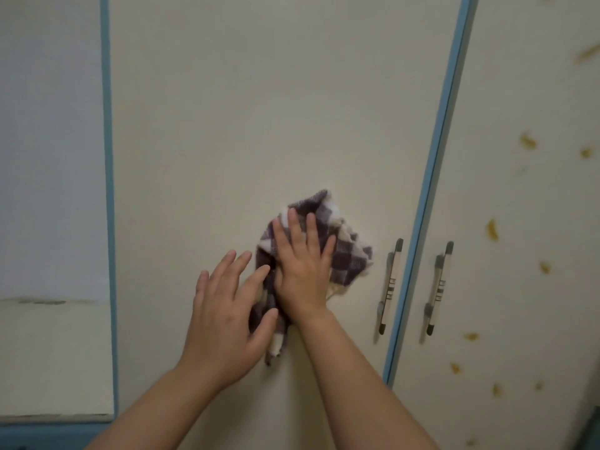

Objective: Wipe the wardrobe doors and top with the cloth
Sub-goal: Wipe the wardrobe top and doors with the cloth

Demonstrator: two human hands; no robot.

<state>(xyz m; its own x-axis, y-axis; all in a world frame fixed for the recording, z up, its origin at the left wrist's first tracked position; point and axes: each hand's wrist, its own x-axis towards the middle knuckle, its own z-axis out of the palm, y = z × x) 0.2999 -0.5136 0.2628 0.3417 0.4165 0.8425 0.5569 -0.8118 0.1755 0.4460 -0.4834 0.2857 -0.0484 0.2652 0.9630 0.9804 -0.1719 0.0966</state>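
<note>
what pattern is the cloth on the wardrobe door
The cloth is checked in dark purple-brown and cream; the head view shows it.

The right hand lies flat on a checked cloth and presses it on the cream wardrobe door. The left hand touches the cloth's hanging end, fingers straight. Two handles are near. Yellow spots dot the other door.

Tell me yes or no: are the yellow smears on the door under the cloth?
No, the yellow smears dot the right-hand door, while the cloth lies on the unmarked door left of it.
</note>
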